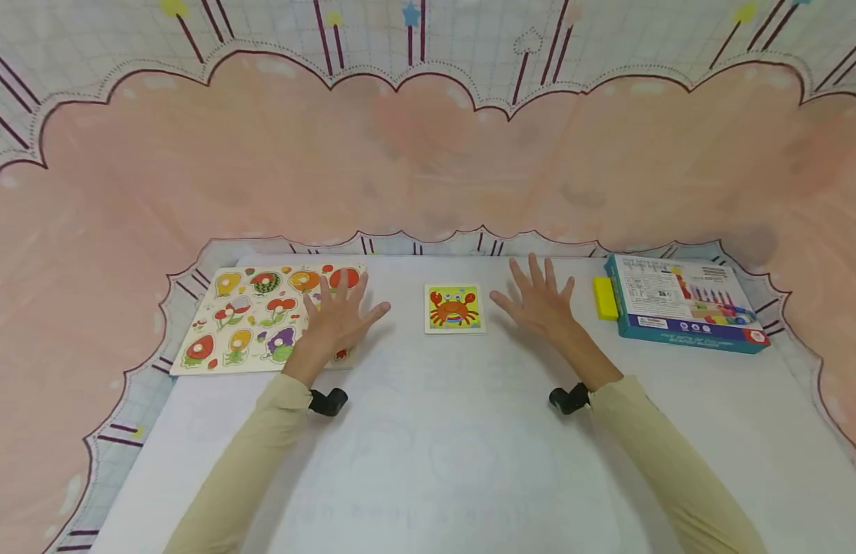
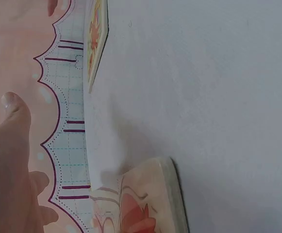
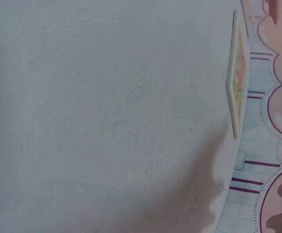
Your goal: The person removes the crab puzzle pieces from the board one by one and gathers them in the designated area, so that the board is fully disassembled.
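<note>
My left hand (image 1: pixel 336 315) is spread palm down above the right part of a wooden fruit puzzle board (image 1: pixel 213 312), holding nothing. To the right of the middle, my right hand (image 1: pixel 541 302) has its fingers spread too, with nothing in it. Between the hands lies a small square crab puzzle (image 1: pixel 455 309) with an orange crab on a yellow-green ground. In the left wrist view the thumb (image 2: pixel 17 109) points up, with a corner of the fruit board (image 2: pixel 150 189) below. The right wrist view catches the crab puzzle (image 3: pixel 237 77) edge-on and only slivers of fingers.
A yellow block (image 1: pixel 605 298) stands against the left side of a teal and white toy box (image 1: pixel 691 304) at the back right. White covering lies over the table (image 1: pixel 442 446). Behind it hangs a peach cloth (image 1: pixel 428 169) with a scalloped border.
</note>
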The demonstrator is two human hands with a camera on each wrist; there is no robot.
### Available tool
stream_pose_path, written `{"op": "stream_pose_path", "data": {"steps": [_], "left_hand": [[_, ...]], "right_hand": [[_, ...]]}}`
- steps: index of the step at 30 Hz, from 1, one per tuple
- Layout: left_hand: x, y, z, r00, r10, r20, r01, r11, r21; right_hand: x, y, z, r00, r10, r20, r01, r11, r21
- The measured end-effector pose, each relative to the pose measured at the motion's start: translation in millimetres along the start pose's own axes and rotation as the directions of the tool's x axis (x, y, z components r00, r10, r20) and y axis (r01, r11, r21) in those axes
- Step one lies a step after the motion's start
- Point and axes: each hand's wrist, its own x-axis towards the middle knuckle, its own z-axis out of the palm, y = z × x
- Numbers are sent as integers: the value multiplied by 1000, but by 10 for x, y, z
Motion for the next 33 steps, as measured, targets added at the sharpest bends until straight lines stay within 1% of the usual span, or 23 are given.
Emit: {"op": "stream_pose_path", "data": {"steps": [4, 7, 13, 17, 21, 23, 25, 29, 33], "left_hand": [[0, 6, -14, 1000, -9, -12, 9, 1000, 1], [2, 32, -9, 1000, 8, -18, -9, 1000, -12], [-24, 122, 20, 999, 35, -36, -37, 998, -58], [-43, 206, 43, 998, 48, -41, -54, 988, -146], [-40, 295, 73, 997, 67, -32, -73, 962, -264], [-36, 350, 93, 997, 76, -31, -82, 948, -307], [-33, 411, 123, 995, 90, -34, -96, 938, -334], [-40, 541, 195, 989, 145, -32, -147, 934, -326], [-51, 619, 269, 974, 227, -8, -220, 933, -285]], "right_hand": [[33, 3, -6, 999, -35, 7, 35, 998, 54], [45, 30, -7, 998, -59, 25, 57, 995, 86], [61, 59, 10, 996, -88, 20, 85, 989, 119], [90, 58, 27, 994, -109, 6, 107, 986, 130], [118, 44, 35, 991, -133, -14, 133, 969, 209], [127, 33, 41, 991, -134, -15, 133, 956, 261], [137, 24, 52, 991, -135, -13, 133, 947, 292], [158, -10, 77, 989, -144, -21, 143, 929, 342], [173, -59, 92, 989, -144, -30, 145, 919, 367]]}}
